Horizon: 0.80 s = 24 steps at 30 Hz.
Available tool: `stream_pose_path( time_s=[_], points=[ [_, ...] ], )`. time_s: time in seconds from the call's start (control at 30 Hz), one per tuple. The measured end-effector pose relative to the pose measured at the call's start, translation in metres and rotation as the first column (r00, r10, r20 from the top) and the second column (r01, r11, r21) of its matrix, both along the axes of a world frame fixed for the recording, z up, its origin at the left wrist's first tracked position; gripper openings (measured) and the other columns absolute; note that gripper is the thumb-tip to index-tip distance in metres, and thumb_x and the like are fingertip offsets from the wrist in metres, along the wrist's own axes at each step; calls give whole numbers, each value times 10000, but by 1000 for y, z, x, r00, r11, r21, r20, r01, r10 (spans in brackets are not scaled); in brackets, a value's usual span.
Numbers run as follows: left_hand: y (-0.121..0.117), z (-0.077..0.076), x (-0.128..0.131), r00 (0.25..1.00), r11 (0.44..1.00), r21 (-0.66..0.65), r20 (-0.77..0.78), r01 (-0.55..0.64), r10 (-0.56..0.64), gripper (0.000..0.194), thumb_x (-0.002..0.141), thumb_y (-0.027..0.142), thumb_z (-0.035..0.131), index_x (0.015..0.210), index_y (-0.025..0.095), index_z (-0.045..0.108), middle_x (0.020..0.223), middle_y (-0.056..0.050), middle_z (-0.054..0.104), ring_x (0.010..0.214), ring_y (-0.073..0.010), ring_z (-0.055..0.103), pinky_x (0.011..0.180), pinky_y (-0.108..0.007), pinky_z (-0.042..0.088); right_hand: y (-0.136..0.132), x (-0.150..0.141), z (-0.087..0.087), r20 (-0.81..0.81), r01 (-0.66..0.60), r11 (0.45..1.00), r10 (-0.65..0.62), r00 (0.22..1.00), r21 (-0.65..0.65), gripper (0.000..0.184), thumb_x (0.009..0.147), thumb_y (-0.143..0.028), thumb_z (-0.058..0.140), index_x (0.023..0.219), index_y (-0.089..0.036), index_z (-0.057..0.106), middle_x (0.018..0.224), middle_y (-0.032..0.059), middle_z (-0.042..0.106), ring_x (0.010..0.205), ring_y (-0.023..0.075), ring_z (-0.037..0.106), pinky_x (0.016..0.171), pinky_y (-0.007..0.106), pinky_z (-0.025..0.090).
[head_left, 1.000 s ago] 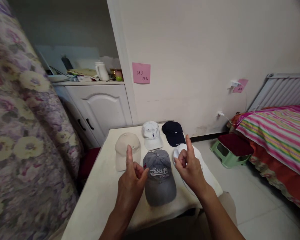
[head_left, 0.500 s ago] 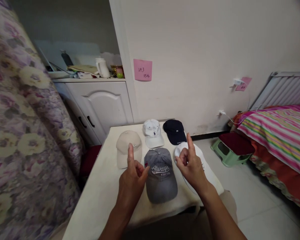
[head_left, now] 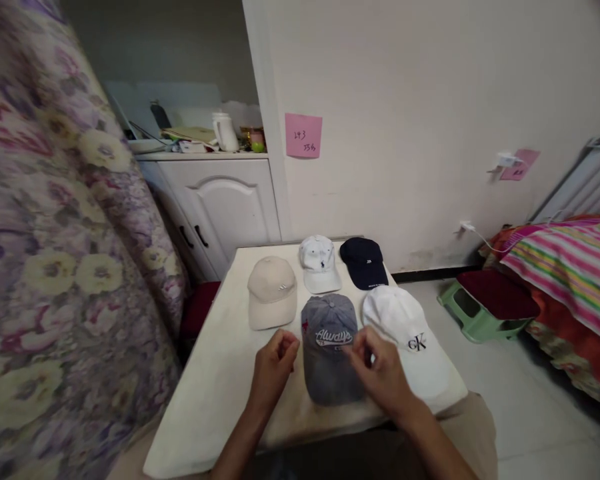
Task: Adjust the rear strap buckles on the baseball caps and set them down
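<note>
Several caps lie on the cream-covered table. The grey cap (head_left: pixel 325 373) with "Always" lettering is nearest both hands. My left hand (head_left: pixel 273 367) is curled just left of it, thumb and fingers drawn together with nothing in them. Over the grey cap's right side, my right hand (head_left: pixel 383 373) is also curled, hiding part of its brim; whether it touches the cap I cannot tell. A white cap (head_left: pixel 395 310) with "CK" letters sits to the right. Behind are a beige cap (head_left: pixel 273 293), a smaller white cap (head_left: pixel 319 260) and a navy cap (head_left: pixel 363 260).
The table (head_left: pixel 200 400) stands against the wall, beside a white cabinet (head_left: pixel 230 207) holding a white jug (head_left: pixel 225 132). A floral curtain (head_left: pixel 80 267) hangs at left. To the right are a green stool (head_left: pixel 463 313) and a bed with a striped cover (head_left: pixel 575 260).
Both my hands have gone from pointing index fingers to curled fingers and have dropped lower. The right hand has uncovered the white CK cap. The view has shifted slightly left.
</note>
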<state>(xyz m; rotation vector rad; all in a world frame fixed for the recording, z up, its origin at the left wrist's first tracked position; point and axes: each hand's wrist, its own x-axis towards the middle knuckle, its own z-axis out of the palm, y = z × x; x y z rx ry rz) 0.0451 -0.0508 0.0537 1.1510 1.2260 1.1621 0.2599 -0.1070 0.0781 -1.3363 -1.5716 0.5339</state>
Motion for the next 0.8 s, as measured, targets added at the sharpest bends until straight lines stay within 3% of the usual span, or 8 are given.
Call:
stream_pose_path(
  time_s=[0.07,0.13,0.23,0.3,0.43,0.57,0.7,0.8],
  points=[
    [1,-30,-13,995,996,-75,79,-49,55,188,702,269,780,681,156,632,478,62,537,453,-103,487,474,-199,375,-11,-26,-35,-52,-117,979,110,993,-170,186,830,-187,579,715,-226,439,597,-55,476,533,115,448,522,234,326],
    [1,-55,-25,971,978,-163,178,-130,159,180,673,221,786,719,142,631,484,42,585,427,-108,523,448,-197,409,-22,-53,-73,-83,-223,920,207,975,-323,190,751,-130,595,707,-223,435,615,-52,490,569,120,458,539,237,313],
    [4,-76,-41,890,940,-267,346,-211,298,240,684,91,762,880,134,630,702,-37,728,647,-158,704,669,-254,578,-33,-78,-118,-135,-367,799,346,928,-476,207,666,-65,602,701,-210,459,627,-57,498,613,124,476,564,233,314],
    [12,-82,-47,825,925,-315,450,-211,342,258,738,21,706,962,121,624,844,-99,761,825,-193,745,833,-303,590,-35,-84,-133,-134,-404,756,394,909,-515,208,633,-36,603,726,-198,513,667,-44,535,675,139,514,603,231,340],
    [41,-88,-46,691,909,-376,610,-179,388,185,873,10,553,1006,116,625,1001,-145,753,969,-196,735,947,-326,564,-32,-82,-141,-115,-412,732,421,900,-543,180,676,-65,620,802,-192,596,755,-18,601,749,161,557,664,238,369],
    [75,-93,-37,571,904,-396,710,-160,412,211,957,54,443,1029,138,623,1049,-135,745,960,-173,734,933,-331,574,-29,-84,-139,-98,-398,755,411,907,-521,176,691,-57,601,812,-184,617,724,-20,608,720,155,562,642,232,357],
    [98,-89,-26,493,908,-385,765,-165,414,271,983,81,429,1181,155,599,1095,-134,747,979,-180,735,897,-329,594,-29,-87,-136,-112,-406,761,408,906,-506,182,690,-37,576,794,-183,609,669,-38,590,652,136,552,583,216,336],
    [102,-81,-23,464,905,-384,778,-183,424,370,981,41,397,1293,163,554,1104,-127,754,970,-167,740,849,-291,608,-29,-85,-134,-139,-414,766,401,906,-492,174,685,-45,584,788,-181,617,674,-37,602,655,137,562,572,211,343]
  ],
)
